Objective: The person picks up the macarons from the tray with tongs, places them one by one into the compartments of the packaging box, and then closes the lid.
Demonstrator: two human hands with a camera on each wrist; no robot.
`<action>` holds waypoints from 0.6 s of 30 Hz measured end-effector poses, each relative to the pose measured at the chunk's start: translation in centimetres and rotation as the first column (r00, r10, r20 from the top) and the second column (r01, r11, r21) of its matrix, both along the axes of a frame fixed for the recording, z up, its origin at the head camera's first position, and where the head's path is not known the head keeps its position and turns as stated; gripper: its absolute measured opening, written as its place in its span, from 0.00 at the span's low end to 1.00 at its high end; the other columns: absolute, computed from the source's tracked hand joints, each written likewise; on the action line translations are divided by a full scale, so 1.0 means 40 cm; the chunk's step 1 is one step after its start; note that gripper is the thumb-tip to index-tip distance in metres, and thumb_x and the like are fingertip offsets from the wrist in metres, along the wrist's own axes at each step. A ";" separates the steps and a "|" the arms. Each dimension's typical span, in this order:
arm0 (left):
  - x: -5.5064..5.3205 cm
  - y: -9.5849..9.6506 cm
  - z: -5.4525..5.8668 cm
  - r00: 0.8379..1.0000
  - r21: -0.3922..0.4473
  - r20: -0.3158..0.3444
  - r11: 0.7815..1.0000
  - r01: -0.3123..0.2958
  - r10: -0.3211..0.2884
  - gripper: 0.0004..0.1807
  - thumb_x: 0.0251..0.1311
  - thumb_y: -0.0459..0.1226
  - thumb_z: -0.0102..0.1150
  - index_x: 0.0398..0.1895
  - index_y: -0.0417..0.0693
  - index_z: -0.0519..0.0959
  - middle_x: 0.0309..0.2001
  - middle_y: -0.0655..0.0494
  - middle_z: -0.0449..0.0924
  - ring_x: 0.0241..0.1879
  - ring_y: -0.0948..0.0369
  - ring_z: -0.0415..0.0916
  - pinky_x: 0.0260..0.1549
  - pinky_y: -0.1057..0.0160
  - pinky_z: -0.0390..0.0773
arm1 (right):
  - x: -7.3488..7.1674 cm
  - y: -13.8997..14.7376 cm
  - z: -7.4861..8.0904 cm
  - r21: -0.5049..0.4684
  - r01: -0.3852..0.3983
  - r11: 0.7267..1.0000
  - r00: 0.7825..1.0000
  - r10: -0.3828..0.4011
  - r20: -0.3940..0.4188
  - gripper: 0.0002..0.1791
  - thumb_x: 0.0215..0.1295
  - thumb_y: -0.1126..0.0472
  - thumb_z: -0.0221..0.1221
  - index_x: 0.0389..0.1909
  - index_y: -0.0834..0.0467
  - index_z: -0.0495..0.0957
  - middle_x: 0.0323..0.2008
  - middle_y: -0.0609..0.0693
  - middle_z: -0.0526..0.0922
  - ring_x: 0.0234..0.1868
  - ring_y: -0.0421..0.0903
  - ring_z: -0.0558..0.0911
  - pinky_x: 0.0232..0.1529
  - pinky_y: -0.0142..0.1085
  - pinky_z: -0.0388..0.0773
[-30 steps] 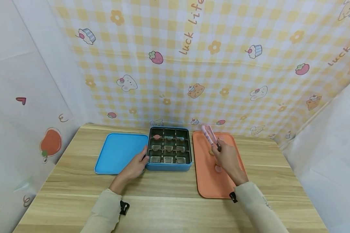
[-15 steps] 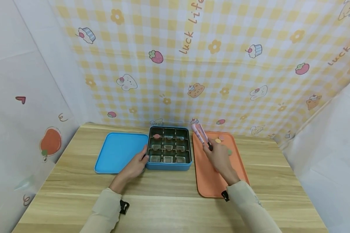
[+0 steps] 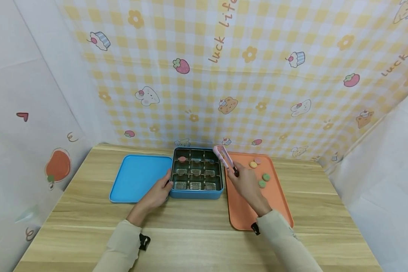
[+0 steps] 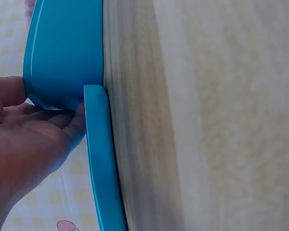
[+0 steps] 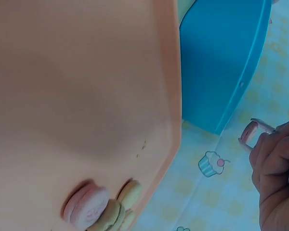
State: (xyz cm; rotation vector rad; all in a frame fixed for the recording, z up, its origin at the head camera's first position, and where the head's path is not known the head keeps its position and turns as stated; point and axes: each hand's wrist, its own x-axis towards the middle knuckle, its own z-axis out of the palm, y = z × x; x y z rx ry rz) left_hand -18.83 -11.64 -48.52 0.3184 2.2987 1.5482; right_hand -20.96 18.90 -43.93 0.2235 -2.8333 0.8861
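My right hand holds pink tongs over the right rim of a blue tin box. A reddish-pink piece, apparently a macaron, shows between the tong tips in the right wrist view. The box has a tray of nine-style square compartments; one pink macaron lies in its back-left compartment. My left hand grips the box's left side, thumb at the rim and fingers against the outer wall. Beside that hand lies the blue lid.
An orange tray stands right of the box. On it lie a yellow macaron, a pale pink macaron and two green macarons. The right hand hides part of the tray. A checked cloth hangs behind the table.
The right hand and tongs have moved left from over the orange tray to the box's right rim, uncovering macarons on the tray. The left hand has stayed at the box.
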 end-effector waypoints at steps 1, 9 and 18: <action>0.001 0.000 0.000 1.000 0.002 0.004 1.000 0.000 0.000 0.32 0.80 0.32 0.27 0.77 0.35 0.27 0.78 0.39 0.22 0.77 0.44 0.22 0.74 0.40 0.36 | 0.000 -0.003 -0.002 -0.004 -0.006 1.000 1.000 0.006 0.000 0.10 0.72 0.56 0.56 0.43 0.59 0.80 0.13 0.48 0.67 0.09 0.40 0.61 0.10 0.28 0.55; 0.000 0.000 -0.001 1.000 0.014 -0.006 1.000 -0.008 0.008 0.32 0.79 0.32 0.28 0.77 0.34 0.29 0.78 0.38 0.24 0.77 0.43 0.23 0.74 0.41 0.36 | 0.000 -0.028 -0.011 -0.029 -0.061 0.998 0.998 0.062 0.024 0.08 0.73 0.57 0.56 0.43 0.58 0.78 0.13 0.48 0.68 0.08 0.39 0.60 0.09 0.28 0.54; 0.003 0.002 -0.007 1.000 0.049 -0.016 0.999 -0.018 0.018 0.33 0.79 0.32 0.29 0.77 0.32 0.29 0.78 0.34 0.25 0.77 0.40 0.24 0.73 0.39 0.36 | 0.006 -0.047 -0.018 -0.013 -0.077 0.997 0.996 0.078 0.038 0.13 0.74 0.57 0.55 0.49 0.62 0.80 0.15 0.49 0.72 0.09 0.39 0.63 0.10 0.28 0.56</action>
